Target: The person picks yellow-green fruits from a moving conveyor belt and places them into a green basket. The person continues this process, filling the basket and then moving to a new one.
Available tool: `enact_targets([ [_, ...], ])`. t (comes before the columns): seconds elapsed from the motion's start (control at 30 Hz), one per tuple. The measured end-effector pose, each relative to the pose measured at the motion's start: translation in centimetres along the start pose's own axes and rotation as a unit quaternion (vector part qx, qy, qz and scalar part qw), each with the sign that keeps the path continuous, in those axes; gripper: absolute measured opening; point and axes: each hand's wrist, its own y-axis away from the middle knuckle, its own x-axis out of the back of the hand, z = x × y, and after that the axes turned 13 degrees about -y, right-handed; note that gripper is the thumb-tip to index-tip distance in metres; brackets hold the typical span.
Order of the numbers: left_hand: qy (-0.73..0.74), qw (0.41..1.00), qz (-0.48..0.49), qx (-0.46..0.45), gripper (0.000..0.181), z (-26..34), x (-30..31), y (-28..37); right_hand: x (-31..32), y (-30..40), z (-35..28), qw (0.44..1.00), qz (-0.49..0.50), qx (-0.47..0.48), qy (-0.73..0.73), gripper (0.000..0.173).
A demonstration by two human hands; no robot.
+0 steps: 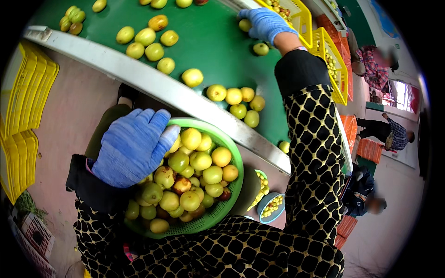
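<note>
My left hand (130,149), in a blue knit glove, grips the left rim of a round green plastic basket (237,173) on my lap. Its thumb lies inside the rim, and the undersides of the fingers are hidden. Yellow-green jujubes (179,161), some with brown patches, fill the basket. Stretched forward over a green conveyor belt (205,41), my right hand (267,24) wears a matching glove. One jujube (245,25) sits between its curled fingers and thumb, while another jujube (260,49) lies on the belt below that hand. More loose jujubes (146,36) are scattered across the belt.
A pale metal rail (114,66) edges the belt near me. Yellow crates (304,21) with jujubes stand beyond my right hand. Stacked yellow crates (29,90) are at left. A blue basin (273,217) of jujubes stands on the floor. Several people are at right, one walking (396,133).
</note>
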Motion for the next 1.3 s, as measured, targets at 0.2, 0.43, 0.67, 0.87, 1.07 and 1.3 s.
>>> enact_targets([
  [0.2,-0.089,0.986,0.077,-0.122,0.029,-1.0,-0.9,1.4,0.3,3.3,0.3,0.982,0.089,0.043,-0.160,0.043],
  [0.43,-0.002,0.999,0.021,-0.049,0.025,-0.8,-2.2,1.3,1.0,12.7,-6.4,0.717,0.132,0.038,-0.684,0.037],
  [0.67,0.060,0.996,-0.013,0.058,0.022,-0.5,-0.7,1.3,-1.9,23.4,-18.8,0.755,0.066,0.339,-0.557,0.026],
  [0.87,0.194,0.979,0.062,0.013,0.027,-0.8,-5.1,1.6,-4.9,24.7,-22.3,0.849,0.156,0.263,-0.431,0.035],
  [1.07,0.125,0.992,0.029,0.004,0.026,0.5,-3.3,0.7,-4.5,28.6,-21.2,0.809,0.089,0.255,-0.522,0.032],
  [1.3,0.139,0.987,0.071,-0.037,0.019,0.7,-3.3,0.3,-2.3,14.5,-10.7,0.934,0.179,0.162,-0.264,0.032],
])
